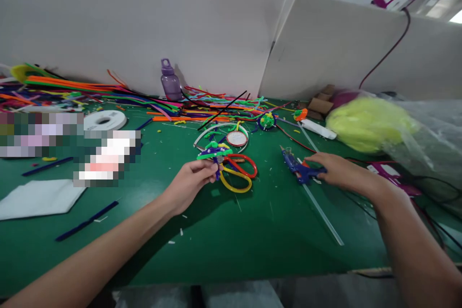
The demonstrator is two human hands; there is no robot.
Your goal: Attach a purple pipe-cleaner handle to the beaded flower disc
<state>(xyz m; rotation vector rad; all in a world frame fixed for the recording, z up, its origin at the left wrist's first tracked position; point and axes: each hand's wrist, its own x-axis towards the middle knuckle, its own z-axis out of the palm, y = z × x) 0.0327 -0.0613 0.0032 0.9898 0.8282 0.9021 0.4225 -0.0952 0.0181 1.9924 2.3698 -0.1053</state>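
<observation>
My left hand [191,180] pinches the purple stem of a small pipe-cleaner flower [213,152] with green, purple and yellow loops, held just above the green table [252,231]. Right beside it lie scissors [238,173] with one red and one yellow handle loop. My right hand [334,169] rests palm down on the handle of a blue glue gun [298,167], fingers curled over it. A clear glue stick [321,209] runs from the gun toward the table's front edge.
A heap of coloured pipe cleaners [90,91] lines the back. Also there are a purple bottle [169,81], a white tape roll [104,120], a finished flower [267,120], a white cloth [36,197], a yellow fluffy bundle [368,122] under plastic, and white partition boards behind.
</observation>
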